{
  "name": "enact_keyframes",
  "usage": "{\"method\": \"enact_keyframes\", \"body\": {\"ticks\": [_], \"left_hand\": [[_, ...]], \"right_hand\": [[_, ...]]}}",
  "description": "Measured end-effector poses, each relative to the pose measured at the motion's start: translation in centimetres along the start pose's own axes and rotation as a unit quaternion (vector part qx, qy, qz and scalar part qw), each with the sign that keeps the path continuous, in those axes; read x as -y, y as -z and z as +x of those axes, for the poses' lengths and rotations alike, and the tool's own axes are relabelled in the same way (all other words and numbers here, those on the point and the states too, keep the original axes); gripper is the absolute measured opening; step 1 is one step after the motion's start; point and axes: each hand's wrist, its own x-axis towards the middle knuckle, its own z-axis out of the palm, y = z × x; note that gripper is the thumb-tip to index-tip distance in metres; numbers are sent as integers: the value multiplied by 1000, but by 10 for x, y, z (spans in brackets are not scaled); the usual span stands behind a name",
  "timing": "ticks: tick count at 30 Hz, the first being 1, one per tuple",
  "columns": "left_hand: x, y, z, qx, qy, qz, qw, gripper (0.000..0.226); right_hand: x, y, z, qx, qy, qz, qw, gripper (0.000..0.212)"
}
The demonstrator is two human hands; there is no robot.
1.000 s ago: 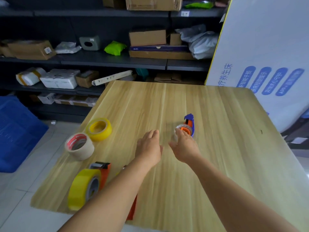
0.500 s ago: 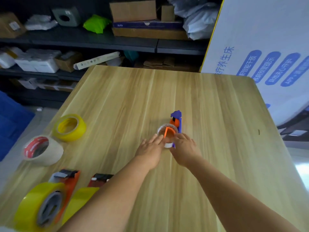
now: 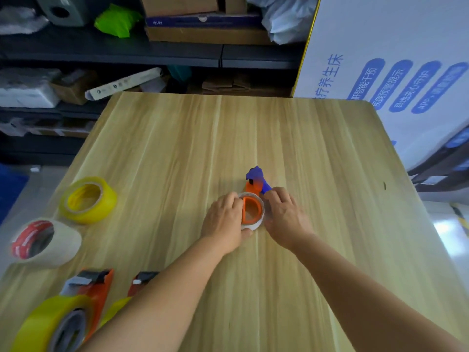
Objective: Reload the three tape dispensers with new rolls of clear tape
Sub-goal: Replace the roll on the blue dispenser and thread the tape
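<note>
Nearest, bottom left corner of the wooden table (image 3: 291, 138): orange dispenser (image 3: 95, 288) loaded with a yellow roll (image 3: 43, 323), lying on its side; second orange dispenser (image 3: 142, 280) just right of it, mostly hidden behind the left forearm, also with yellow tape showing. Further up the left edge: loose whitish roll with red core (image 3: 45, 243), tilted on its edge, then a loose yellow roll (image 3: 87, 200) lying near flat, the two near each other but not touching. Mid table: small orange/blue dispenser (image 3: 255, 182) with a clear/white roll (image 3: 255, 222) around its orange hub. Left hand (image 3: 223, 219) grips the roll's left side, fingers curled over the rim, thumb under the near edge. Right hand (image 3: 285, 217) curled against the right side of the roll and the blue body; can't tell whether it's actually clamping the dispenser or just braced on it. Hands close together, the roll between them. Far side: dark shelving (image 3: 177, 52) with cardboard boxes, a green bag (image 3: 118, 20), white packages. Far right: white board with blue printed labels (image 3: 396, 59) leaning at the table corner.
</note>
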Motion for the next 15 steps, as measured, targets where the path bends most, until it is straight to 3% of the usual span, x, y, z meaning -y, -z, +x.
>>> {"method": "enact_keyframes", "body": {"ticks": [2,5,8,12,15], "left_hand": [[-1,1,8,36,21,-41,998,98],[0,-1,21,84,33,-69,993,114],[1,-4,27,88,28,-91,992,112],[3,-2,26,33,31,-155,987,93],[4,1,25,49,54,-218,973,89]], "right_hand": [[5,-4,3,14,6,13,1000,65],[8,-9,9,58,0,-12,998,89],[10,-9,10,85,-4,-20,996,96],[11,-9,11,77,-7,-5,997,92],[11,-9,13,57,-4,8,998,86]]}}
